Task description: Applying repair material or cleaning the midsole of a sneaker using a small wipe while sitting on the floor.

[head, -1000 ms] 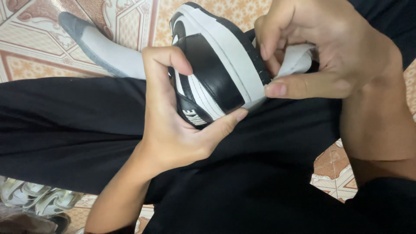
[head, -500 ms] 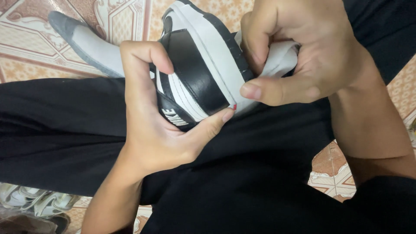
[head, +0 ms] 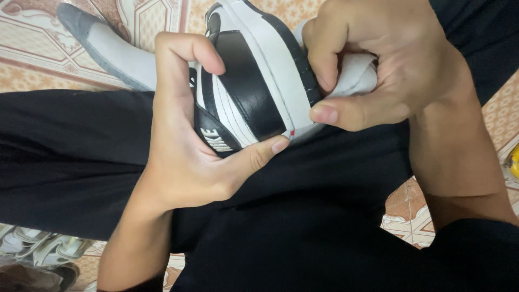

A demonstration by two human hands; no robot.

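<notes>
A black and white sneaker (head: 248, 92) lies tilted on its side over my lap, sole edge turned up. My left hand (head: 189, 140) grips its heel end, thumb along the lower edge and forefinger curled over the top. My right hand (head: 378, 70) presses a bunched white cloth (head: 357, 75) against the sneaker's white sole rim, thumb pointing left beneath it. Most of the cloth is hidden under my fingers.
My legs in black trousers (head: 81, 157) fill the middle of the view. A foot in a grey and white sock (head: 108, 48) rests on the patterned tiled floor (head: 32, 59). Another pair of pale shoes (head: 38, 249) lies at the bottom left.
The sneaker and both hands have shifted a little to the left in the view. My right hand's fingers have slid along the sole rim with the cloth.
</notes>
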